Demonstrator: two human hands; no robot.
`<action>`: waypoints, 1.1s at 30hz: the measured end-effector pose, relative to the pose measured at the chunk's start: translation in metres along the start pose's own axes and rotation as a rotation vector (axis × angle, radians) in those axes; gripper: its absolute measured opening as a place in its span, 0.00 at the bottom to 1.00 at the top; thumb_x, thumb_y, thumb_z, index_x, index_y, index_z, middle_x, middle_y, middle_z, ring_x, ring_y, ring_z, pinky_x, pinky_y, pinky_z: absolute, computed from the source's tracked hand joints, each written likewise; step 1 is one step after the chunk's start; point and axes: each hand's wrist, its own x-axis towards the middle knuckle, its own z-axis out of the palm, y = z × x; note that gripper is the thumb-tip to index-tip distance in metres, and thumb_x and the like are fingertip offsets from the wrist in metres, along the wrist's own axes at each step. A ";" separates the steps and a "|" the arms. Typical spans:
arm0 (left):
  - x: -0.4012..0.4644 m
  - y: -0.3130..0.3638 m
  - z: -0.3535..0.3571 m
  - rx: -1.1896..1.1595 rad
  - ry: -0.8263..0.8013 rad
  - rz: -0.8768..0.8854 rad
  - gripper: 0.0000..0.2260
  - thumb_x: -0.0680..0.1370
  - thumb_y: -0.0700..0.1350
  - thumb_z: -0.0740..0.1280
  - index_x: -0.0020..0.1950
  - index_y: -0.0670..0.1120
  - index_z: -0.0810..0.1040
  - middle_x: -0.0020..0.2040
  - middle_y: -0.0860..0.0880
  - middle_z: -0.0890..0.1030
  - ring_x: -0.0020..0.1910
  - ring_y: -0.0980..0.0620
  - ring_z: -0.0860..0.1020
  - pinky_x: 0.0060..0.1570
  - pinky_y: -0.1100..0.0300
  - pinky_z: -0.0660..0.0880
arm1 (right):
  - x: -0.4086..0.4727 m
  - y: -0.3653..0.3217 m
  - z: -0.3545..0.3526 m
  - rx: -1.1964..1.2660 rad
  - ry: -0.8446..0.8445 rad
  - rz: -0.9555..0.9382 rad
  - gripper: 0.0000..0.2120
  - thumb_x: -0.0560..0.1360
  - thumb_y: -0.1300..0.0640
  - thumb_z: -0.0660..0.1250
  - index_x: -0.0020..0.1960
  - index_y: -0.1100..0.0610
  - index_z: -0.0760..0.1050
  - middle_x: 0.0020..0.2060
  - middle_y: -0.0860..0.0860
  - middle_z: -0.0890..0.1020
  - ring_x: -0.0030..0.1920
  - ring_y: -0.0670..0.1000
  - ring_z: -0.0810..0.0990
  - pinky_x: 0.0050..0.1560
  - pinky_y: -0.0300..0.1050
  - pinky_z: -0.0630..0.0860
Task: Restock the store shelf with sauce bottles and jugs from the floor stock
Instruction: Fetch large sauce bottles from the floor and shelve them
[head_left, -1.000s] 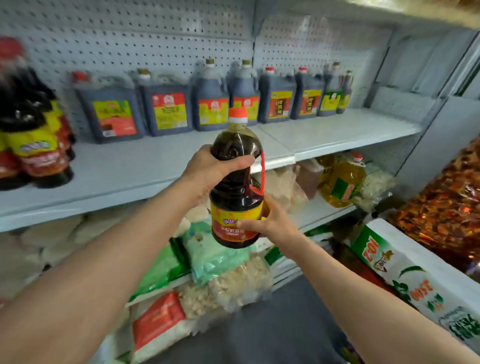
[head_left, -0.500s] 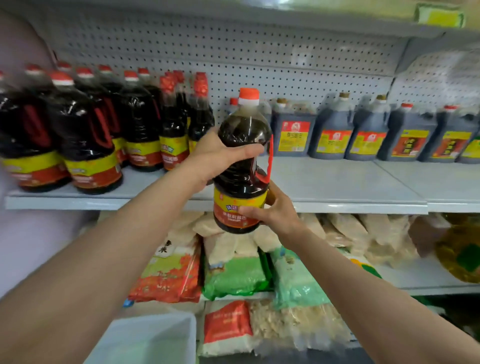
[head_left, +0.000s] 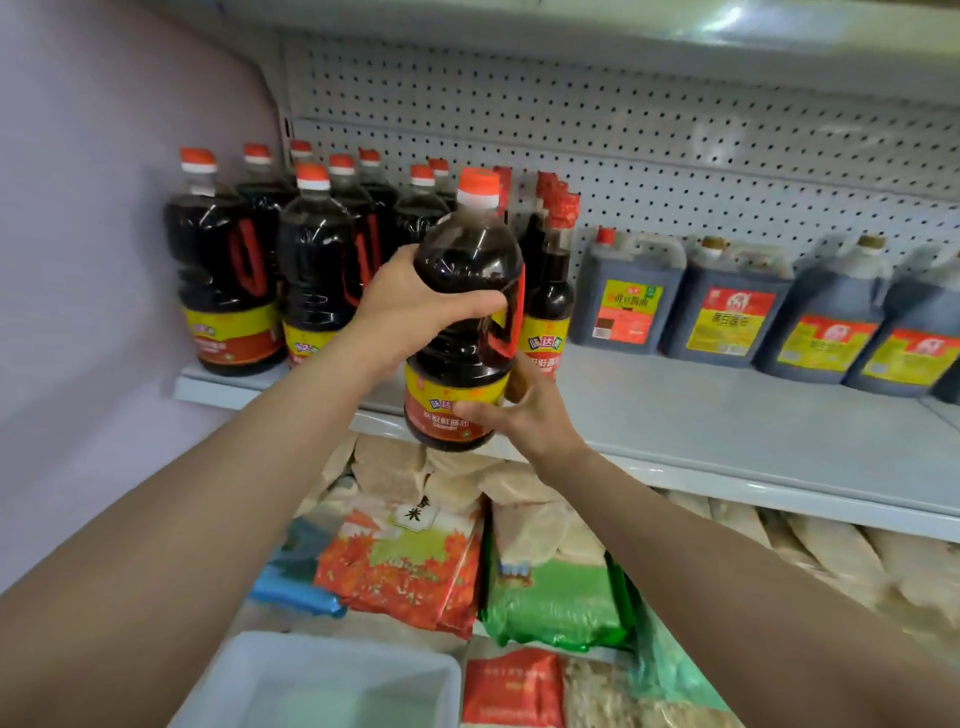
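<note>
A dark sauce bottle (head_left: 467, 291) with an orange cap, a red handle and a yellow-red label is held upright just in front of the grey shelf (head_left: 727, 431). My left hand (head_left: 410, 306) grips its upper body from the left. My right hand (head_left: 524, 421) holds its base from the lower right, thumb across the label. Several matching bottles (head_left: 311, 260) stand at the shelf's left end, behind the held one. Slim sauce bottles (head_left: 550, 291) stand just to its right.
Dark square jugs (head_left: 727, 301) with yellow-red labels line the back of the shelf to the right. A pegboard wall rises behind. Bags of rice and grain (head_left: 405, 566) fill the lower shelf. A white bin (head_left: 311, 675) sits at the bottom left. A pale wall closes off the left side.
The view has swung left along the shelf, and both hands have carried the bottle with it toward the cluster of matching bottles at the left end. The grips are unchanged.
</note>
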 end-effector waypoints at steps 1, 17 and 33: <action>0.005 -0.003 -0.004 -0.012 0.012 -0.010 0.34 0.57 0.60 0.82 0.60 0.56 0.75 0.54 0.58 0.82 0.56 0.57 0.79 0.60 0.52 0.76 | 0.008 0.002 0.004 0.000 -0.016 -0.002 0.40 0.64 0.56 0.84 0.72 0.49 0.71 0.64 0.47 0.81 0.66 0.49 0.78 0.67 0.57 0.75; 0.069 -0.039 -0.031 0.306 -0.043 -0.126 0.42 0.58 0.69 0.77 0.68 0.55 0.73 0.63 0.53 0.77 0.62 0.50 0.75 0.60 0.54 0.72 | 0.070 0.045 0.047 -0.313 0.125 0.037 0.42 0.61 0.42 0.83 0.71 0.49 0.71 0.63 0.50 0.76 0.63 0.47 0.75 0.59 0.34 0.76; 0.094 -0.020 -0.038 0.784 0.036 -0.139 0.51 0.64 0.69 0.75 0.80 0.55 0.55 0.74 0.41 0.68 0.72 0.36 0.66 0.65 0.43 0.70 | 0.093 0.040 0.072 -0.334 0.238 0.140 0.40 0.63 0.45 0.83 0.67 0.55 0.68 0.62 0.54 0.74 0.61 0.55 0.75 0.63 0.56 0.76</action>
